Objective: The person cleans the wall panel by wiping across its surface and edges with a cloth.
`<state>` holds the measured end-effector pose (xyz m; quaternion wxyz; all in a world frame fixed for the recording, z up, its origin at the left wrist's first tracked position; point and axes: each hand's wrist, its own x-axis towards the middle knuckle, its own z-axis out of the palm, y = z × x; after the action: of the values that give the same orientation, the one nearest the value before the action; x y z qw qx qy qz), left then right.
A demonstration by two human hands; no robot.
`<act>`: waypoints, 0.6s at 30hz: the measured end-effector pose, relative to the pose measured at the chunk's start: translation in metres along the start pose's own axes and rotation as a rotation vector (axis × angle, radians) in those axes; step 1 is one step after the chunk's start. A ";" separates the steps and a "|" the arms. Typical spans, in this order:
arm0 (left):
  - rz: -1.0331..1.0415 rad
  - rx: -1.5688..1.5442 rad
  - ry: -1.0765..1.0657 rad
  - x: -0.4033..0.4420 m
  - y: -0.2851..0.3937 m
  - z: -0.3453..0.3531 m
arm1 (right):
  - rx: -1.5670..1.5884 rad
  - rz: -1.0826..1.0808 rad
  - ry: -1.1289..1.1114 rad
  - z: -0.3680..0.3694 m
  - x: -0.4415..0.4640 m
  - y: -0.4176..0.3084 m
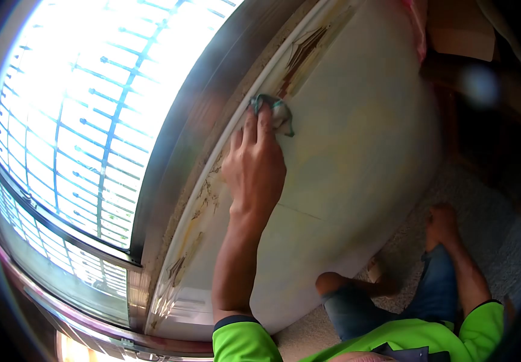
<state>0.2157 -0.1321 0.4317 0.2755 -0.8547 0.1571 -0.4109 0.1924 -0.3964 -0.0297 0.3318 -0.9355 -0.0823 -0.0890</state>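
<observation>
My left hand (253, 163) reaches up and forward, fingers pressing a crumpled grey-green cloth (282, 118) against a pale wall surface (345, 145). The cloth lies at the wall's upper edge, close to a white strip (217, 145) running along beneath the window. Just beyond the cloth is a brown, worn-looking patch (307, 48) on the wall. Low on the right, my right hand (443, 217) rests at my bent knee; its fingers are too dark and small to make out.
A bright window (91, 120) with a metal grille fills the left, with a brown sill (197, 90) beside it. Flaking stains (179, 262) mark the wall near the strip. A cardboard-coloured box (462, 30) and pink fabric (418, 30) are at upper right; speckled floor (483, 205) lies below.
</observation>
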 end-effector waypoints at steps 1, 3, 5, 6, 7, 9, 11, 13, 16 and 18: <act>0.026 -0.020 0.018 0.009 0.002 0.006 | 0.000 -0.003 0.000 0.001 0.001 -0.001; 0.053 -0.039 0.034 0.028 0.010 0.018 | 0.009 -0.023 0.036 0.005 0.000 -0.002; 0.055 -0.095 -0.010 0.053 0.025 0.024 | -0.001 -0.013 0.028 -0.002 -0.001 -0.005; 0.055 -0.103 -0.002 0.065 0.032 0.031 | -0.008 -0.006 0.020 -0.006 -0.001 -0.005; 0.037 -0.125 -0.016 0.077 0.040 0.037 | -0.017 -0.001 0.027 -0.003 -0.002 -0.002; 0.009 -0.150 -0.019 0.093 0.054 0.047 | -0.073 0.034 0.012 0.012 0.000 0.008; 0.009 -0.162 0.049 0.100 0.060 0.051 | -0.091 0.025 0.017 0.017 0.002 0.011; 0.033 -0.138 0.075 0.092 0.051 0.051 | -0.104 0.012 0.021 0.018 0.001 0.014; 0.072 -0.055 0.127 0.068 0.027 0.042 | -0.055 -0.023 0.032 0.016 0.002 0.009; 0.058 -0.028 0.105 0.048 0.012 0.029 | -0.046 -0.021 0.038 0.013 0.001 0.004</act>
<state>0.2672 -0.1559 0.4391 0.2667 -0.8309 0.2019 -0.4447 0.1959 -0.3916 -0.0419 0.3108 -0.9401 -0.0835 -0.1123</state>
